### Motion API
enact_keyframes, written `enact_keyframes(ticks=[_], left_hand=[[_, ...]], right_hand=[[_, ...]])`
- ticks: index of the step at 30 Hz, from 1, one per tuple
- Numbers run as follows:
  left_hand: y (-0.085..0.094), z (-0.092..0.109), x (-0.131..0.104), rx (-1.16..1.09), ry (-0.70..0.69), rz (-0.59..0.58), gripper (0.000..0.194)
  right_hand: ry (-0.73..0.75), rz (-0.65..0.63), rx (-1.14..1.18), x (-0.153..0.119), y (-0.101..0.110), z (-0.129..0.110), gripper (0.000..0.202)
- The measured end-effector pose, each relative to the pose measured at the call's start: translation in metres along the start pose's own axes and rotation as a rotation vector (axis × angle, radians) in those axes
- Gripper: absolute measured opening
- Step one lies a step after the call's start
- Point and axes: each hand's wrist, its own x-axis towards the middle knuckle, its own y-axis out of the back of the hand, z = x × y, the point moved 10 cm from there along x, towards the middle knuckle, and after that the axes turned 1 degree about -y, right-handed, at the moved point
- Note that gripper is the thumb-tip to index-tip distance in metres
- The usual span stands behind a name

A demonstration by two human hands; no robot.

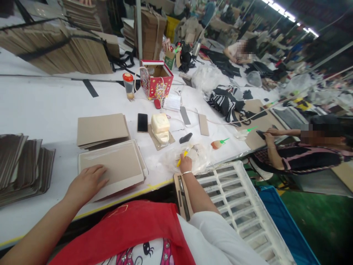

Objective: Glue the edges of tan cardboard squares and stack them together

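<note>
My left hand (87,183) lies with fingers spread on the top sheet of a cardboard stack (118,162). That sheet has a pale border along its edges. My right hand (185,164) is closed around a yellow-handled brush (186,151), whose tip is too small to make out. Under the brush is a crumpled clear plastic bag (202,152) with whitish stuff in it, near the table's front edge. Behind the first stack sits a second pile of plain cardboard sheets (102,129).
Darker boards (24,169) are piled at far left. A phone (142,122), a cream-coloured block (160,125), a green-tipped glue bottle (218,143) and a red box (157,81) stand beyond my hands. A white slatted rack (237,206) adjoins the table. A co-worker (309,151) sits at right.
</note>
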Motion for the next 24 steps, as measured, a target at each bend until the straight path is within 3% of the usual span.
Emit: enact_keyframes(ticks=[5, 9, 11, 15, 20, 24], left_hand=[[0.001, -0.001, -0.001, -0.026, 0.005, -0.027, 0.045], [0.005, 0.000, -0.002, -0.040, 0.005, -0.052, 0.047], [0.017, 0.004, 0.000, -0.092, 0.020, 0.013, 0.051], [0.046, 0.028, 0.008, -0.460, 0.069, 0.188, 0.060], [0.028, 0.078, 0.025, -1.391, 0.152, -0.020, 0.073], [0.011, 0.085, 0.015, -1.809, 0.295, -0.177, 0.044]], right_hand=[[-0.069, 0.080, 0.192, -0.018, 0.030, 0.012, 0.025], [-0.139, 0.176, 0.565, -0.032, 0.082, 0.015, 0.029], [-0.131, 0.216, 0.790, -0.035, 0.110, 0.002, 0.032], [-0.081, 0.188, 1.262, -0.035, 0.145, -0.056, 0.037], [-0.039, 0.046, 1.579, -0.040, 0.154, -0.151, 0.035], [0.002, 0.018, 1.620, -0.041, 0.158, -0.200, 0.033]])
